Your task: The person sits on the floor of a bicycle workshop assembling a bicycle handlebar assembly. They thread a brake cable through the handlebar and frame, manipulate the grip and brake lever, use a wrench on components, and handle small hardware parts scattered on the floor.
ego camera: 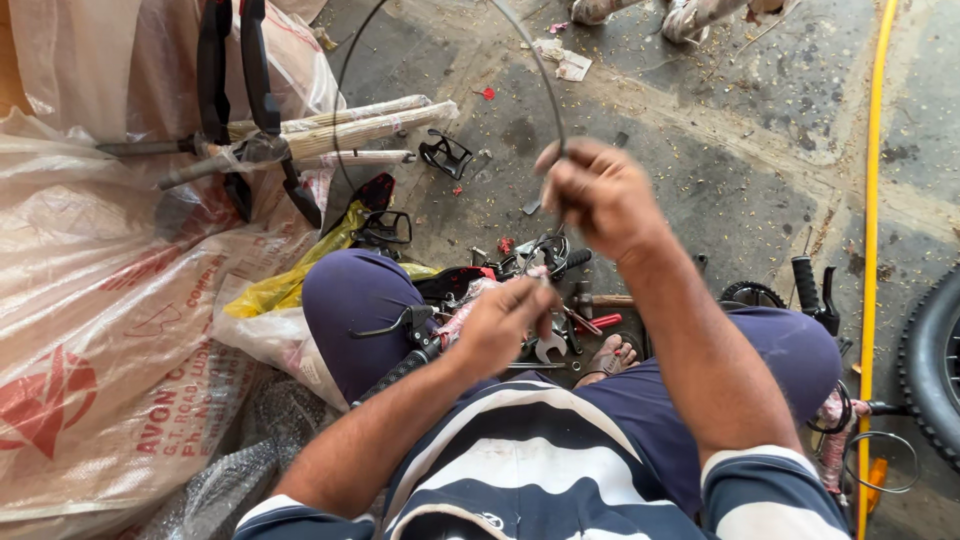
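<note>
I see a thin grey cable [545, 75] arcing up from my right hand [597, 195], looping far over the concrete floor [760, 170] and curving back down on the left. The right hand is clenched around that cable, raised above my knees. My left hand [497, 325] sits lower and nearer, fingers closed on the cable's lower end just beside a black brake lever [395, 322] that rests on my left thigh with its black handlebar grip [400, 372]. The two hands are close, right one farther out, and the cable runs between them.

Below the hands, on the floor between my legs, lies a clutter of small tools: a spanner [551, 345], red-handled pliers [597, 322] and a hammer [600, 299], with my sandalled foot [610, 357] beside them.

To the left, big clear plastic bags [90, 300] with red print fill the view, holding wrapped bicycle parts; a yellow bag [285, 285] lies crumpled near my left knee. Paper-wrapped tubes [350, 125] poke out of the plastic farther off. On the right, a yellow hose [875, 200] runs near to far, with a black tyre [930, 360] at the edge.
</note>
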